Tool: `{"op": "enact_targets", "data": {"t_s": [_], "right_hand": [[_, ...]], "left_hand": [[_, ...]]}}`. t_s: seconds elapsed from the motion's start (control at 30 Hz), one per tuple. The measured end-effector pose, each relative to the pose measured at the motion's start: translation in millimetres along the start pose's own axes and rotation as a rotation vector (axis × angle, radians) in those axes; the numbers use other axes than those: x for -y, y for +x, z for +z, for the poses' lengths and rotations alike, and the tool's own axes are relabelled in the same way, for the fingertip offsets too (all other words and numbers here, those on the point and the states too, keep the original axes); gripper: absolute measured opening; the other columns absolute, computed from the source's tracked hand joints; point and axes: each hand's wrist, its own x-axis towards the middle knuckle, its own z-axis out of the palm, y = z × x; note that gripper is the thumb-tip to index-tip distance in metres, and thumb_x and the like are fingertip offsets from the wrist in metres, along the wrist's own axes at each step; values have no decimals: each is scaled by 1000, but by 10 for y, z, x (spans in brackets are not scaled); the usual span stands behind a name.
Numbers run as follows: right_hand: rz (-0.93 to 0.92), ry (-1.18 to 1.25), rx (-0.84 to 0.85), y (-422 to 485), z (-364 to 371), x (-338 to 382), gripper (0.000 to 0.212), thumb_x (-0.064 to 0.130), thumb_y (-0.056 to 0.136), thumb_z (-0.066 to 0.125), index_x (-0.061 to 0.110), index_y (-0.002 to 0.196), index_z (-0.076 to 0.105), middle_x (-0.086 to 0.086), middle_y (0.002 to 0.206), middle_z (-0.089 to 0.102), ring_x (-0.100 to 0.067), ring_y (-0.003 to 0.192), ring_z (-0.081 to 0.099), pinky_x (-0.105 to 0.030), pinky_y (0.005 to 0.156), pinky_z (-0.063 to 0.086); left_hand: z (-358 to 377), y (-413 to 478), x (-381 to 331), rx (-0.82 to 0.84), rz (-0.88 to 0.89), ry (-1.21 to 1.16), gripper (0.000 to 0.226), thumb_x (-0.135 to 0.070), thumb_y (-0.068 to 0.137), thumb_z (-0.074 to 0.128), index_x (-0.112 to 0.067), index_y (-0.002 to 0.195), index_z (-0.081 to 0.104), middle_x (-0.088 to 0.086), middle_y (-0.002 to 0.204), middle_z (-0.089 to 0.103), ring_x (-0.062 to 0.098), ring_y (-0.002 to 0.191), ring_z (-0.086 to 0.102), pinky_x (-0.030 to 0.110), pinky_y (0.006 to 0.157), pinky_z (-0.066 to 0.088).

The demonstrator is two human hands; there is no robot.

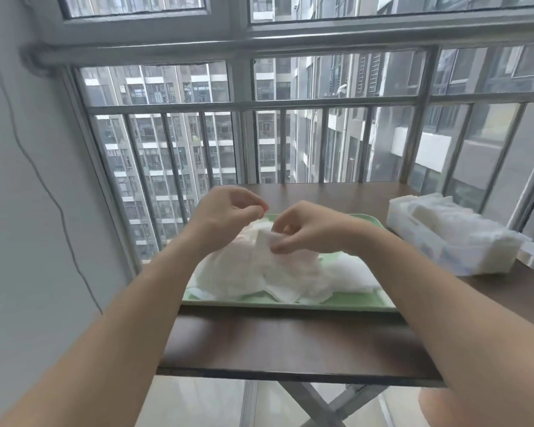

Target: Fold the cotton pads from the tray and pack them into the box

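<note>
**Cotton pads heaped on the tray, one pad pinched above them**

Cotton pads (238,272) lie in a loose white heap on the green tray (290,304). The tray stands on the dark brown table (275,343), toward its far side. Both hands of the person are above the heap, near each other but not touching.

The right hand (315,231) has its fingers curled, and the thumb and fingertips pinch one small pad (264,238) at its edge. This pad looks folded and hangs just over the heap; whether it touches the heap I cannot tell. The left hand (228,214) is a little higher, also with curled fingers, the thumb tip against the forefinger. I see nothing between them, though the fingers are somewhat blurred.

The box (444,241) is of clear plastic and stands on the table to the right of the tray, apart from it, with white pads inside. Behind the table is the grey window railing (167,109), and through it tall apartment buildings show.
</note>
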Motion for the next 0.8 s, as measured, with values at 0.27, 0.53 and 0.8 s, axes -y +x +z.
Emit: {"op": "enact_targets", "data": {"t_s": [0.27,0.53,0.8], "right_hand": [[-11,282,-411,-16,-105,-272,4,12,87,70,9,89,72,3,80,66,-7,68,54,-25,69,40],[4,383,-524,-79,-56,-325,10,13,89,72,5,95,70,-4,77,69,-8,60,56,-22,63,48],[-7,550,-532,-122,-63,-317,11,12,89,74,4,96,73,-7,80,76,-12,65,66,-25,66,57]], "left_hand": [[-246,-192,96,373,-52,267,19,-26,85,73,-39,97,72,-24,93,68,-3,69,56,20,69,51],[-200,-242,101,372,-68,371,29,-20,81,79,-37,102,71,-15,97,62,-3,63,51,13,60,40],[-305,-154,-74,287,-8,363,18,-24,80,84,-34,77,69,-23,75,65,-9,62,54,10,57,39]]}}
